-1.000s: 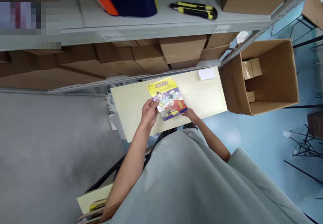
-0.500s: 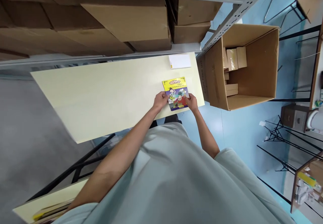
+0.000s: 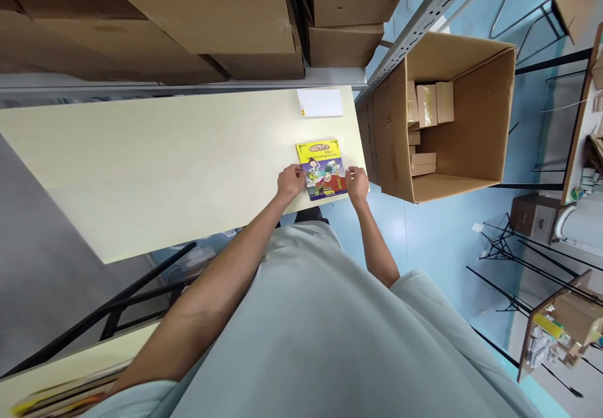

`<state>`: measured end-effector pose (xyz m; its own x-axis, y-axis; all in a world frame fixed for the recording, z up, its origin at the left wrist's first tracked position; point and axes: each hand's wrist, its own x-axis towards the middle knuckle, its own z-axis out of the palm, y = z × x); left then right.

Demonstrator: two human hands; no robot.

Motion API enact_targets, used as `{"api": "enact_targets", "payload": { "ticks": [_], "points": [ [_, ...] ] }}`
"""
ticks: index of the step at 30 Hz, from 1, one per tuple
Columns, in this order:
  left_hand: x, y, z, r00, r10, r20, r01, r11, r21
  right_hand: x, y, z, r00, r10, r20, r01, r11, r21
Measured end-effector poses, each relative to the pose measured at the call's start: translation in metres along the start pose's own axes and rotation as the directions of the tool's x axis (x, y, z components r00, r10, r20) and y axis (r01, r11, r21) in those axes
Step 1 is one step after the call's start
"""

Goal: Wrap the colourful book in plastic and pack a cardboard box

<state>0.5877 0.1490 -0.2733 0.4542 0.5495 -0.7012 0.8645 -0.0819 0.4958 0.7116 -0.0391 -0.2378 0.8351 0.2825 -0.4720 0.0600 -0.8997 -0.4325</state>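
Note:
A picture book (image 3: pixel 323 170) with a yellow and purple cover and cartoon figures lies face up near the front edge of the cream tabletop (image 3: pixel 188 166). At its left edge is my left hand (image 3: pixel 291 181), fingers bent and loosely apart, touching or nearly touching the cover's side. My right hand (image 3: pixel 357 184) stands by the opposite edge, its thumb and fingers slightly spread and curled. Neither hand visibly grips the book. Behind it, towards the shelf, lies a white flat box or pad (image 3: pixel 320 102) with a small yellow mark.
A large open carton (image 3: pixel 393 135) holding several small brown boxes stands right of the tabletop. Cardboard boxes (image 3: pixel 235 16) fill the metal shelf (image 3: pixel 339 77) along the far side. Black metal bars (image 3: pixel 136 286) and stacked books (image 3: pixel 70 393) are at lower left.
My thumbs have come off the cover, and both hands have drawn out to the book's side edges. The camera view has shifted, so the table appears further left.

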Motion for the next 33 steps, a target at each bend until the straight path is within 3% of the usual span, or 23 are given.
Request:
{"api": "enact_targets", "payload": {
  "ticks": [4,12,15,18,22,25,28,33],
  "points": [
    [0.0,0.0,0.004,0.997,-0.068,0.02,0.069,0.997,-0.034,0.01,0.002,0.001,0.998,0.024,-0.061,-0.03,0.995,-0.1],
    [-0.002,0.008,0.003,0.999,0.005,-0.037,-0.008,0.997,-0.078,0.017,-0.001,0.014,0.997,-0.024,-0.073,0.014,0.991,-0.136],
    [-0.012,0.011,0.003,0.996,0.036,-0.085,-0.041,0.997,-0.062,0.014,-0.004,0.008,0.993,-0.085,-0.086,0.08,0.995,-0.056],
    [-0.027,0.01,0.007,0.99,0.101,-0.103,-0.108,0.992,-0.069,0.008,-0.01,-0.002,0.998,-0.052,-0.03,0.055,0.995,0.083],
    [-0.048,0.012,0.007,0.973,0.23,-0.03,-0.231,0.95,-0.21,-0.013,-0.026,-0.017,0.997,-0.062,-0.045,0.069,0.979,0.191],
    [-0.066,0.02,-0.005,0.938,0.34,0.065,-0.273,0.843,-0.464,-0.038,-0.045,-0.021,0.978,-0.195,-0.078,0.208,0.951,0.23],
    [-0.085,0.025,-0.027,0.935,0.341,0.098,-0.21,0.754,-0.622,-0.066,-0.07,-0.014,0.938,-0.342,-0.052,0.344,0.91,0.232],
    [-0.097,0.001,-0.064,0.981,0.171,-0.096,-0.196,0.836,-0.513,-0.101,-0.114,0.017,0.882,-0.458,0.11,0.438,0.884,0.167]
  ]
}}
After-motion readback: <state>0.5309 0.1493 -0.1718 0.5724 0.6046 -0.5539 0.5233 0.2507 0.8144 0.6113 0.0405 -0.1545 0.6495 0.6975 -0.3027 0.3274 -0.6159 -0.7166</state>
